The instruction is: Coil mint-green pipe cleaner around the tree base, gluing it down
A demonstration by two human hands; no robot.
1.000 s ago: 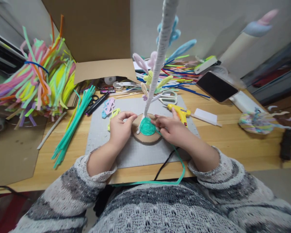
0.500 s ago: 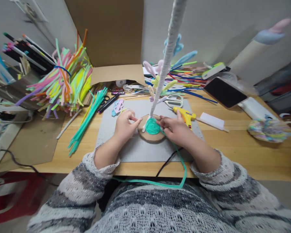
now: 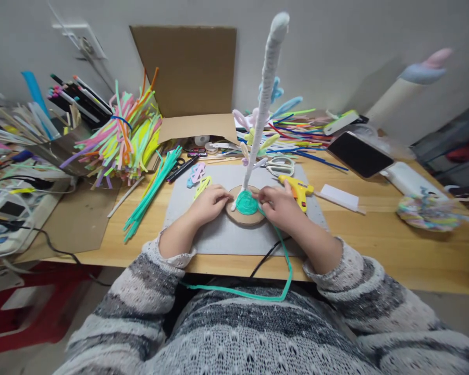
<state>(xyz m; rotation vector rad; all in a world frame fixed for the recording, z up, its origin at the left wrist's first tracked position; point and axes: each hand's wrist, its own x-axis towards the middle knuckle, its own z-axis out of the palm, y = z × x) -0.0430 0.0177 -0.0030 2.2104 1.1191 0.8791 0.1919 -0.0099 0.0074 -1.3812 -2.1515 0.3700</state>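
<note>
The left hand [image 3: 211, 203] is at the left edge of a round cardboard base [image 3: 248, 221]; the right hand [image 3: 279, 205] is at the right edge of the green coil [image 3: 246, 202] on it. A white-wrapped stem [image 3: 261, 104] rises behind the coil, leaning slightly right. A yellow glue gun [image 3: 299, 190] lies beside the right hand, scissors [image 3: 280, 166] just beyond.

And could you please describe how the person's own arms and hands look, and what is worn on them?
The left sleeve and right sleeve are knitted, speckled, with wide white, grey and dark bands. The loose cuffs end short of the wrists. The left hand and right hand wear no gloves.
</note>
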